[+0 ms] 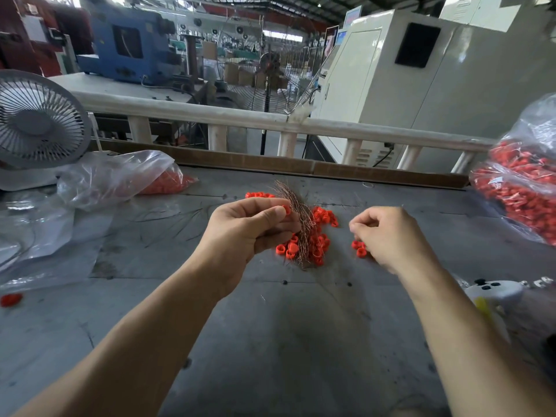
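left hand (249, 233): grips bundle of thin copper-coloured wires (296, 203); pinches 1 small red plastic ring (287, 209)
right hand (388, 236): fingers curled, touching loose red rings (359, 248); grip unclear
ring pile (319, 236): grey table (270, 326), between hands

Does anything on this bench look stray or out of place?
One red ring lies alone near the left edge of the table, far from the pile of rings by the left hand. Loose wire strands lie scattered too.
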A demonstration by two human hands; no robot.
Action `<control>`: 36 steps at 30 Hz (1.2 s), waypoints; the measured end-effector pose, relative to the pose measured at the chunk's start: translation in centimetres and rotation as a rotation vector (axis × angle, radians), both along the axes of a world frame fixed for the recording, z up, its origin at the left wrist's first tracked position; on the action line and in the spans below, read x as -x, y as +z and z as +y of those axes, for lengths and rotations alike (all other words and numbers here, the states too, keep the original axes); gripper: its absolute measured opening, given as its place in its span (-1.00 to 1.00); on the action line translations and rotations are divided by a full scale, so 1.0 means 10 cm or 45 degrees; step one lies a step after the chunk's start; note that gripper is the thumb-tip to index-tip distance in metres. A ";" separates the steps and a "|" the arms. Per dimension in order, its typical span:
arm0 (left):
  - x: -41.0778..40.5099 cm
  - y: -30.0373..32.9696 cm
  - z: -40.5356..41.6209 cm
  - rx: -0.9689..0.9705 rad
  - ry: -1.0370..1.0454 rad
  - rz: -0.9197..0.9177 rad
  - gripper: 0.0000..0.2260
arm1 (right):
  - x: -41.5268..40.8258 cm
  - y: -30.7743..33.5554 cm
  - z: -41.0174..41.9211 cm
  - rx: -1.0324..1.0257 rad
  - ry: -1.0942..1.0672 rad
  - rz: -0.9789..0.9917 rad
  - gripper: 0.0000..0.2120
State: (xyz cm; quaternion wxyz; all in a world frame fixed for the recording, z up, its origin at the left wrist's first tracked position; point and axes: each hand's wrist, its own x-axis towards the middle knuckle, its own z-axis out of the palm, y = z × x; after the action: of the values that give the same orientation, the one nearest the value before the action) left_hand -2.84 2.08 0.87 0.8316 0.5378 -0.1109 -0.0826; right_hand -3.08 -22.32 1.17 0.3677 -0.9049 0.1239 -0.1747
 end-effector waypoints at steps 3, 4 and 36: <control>0.01 0.00 0.00 -0.016 0.002 0.007 -0.84 | -0.02 -0.06 -0.06 0.081 0.018 0.115 -0.77; 0.00 0.00 0.00 -0.018 0.004 0.011 -0.84 | -0.03 -0.08 -0.07 0.131 0.015 0.131 -0.76; 0.02 -0.01 -0.03 -0.015 -0.004 0.025 -0.85 | 0.10 -0.05 0.55 -0.246 0.543 -0.440 -0.86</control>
State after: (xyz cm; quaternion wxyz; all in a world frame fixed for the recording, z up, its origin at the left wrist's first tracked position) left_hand -3.03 1.81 0.76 0.8293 0.5418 -0.1033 -0.0900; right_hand -4.11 -16.77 0.69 0.4964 -0.8281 -0.1174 -0.2325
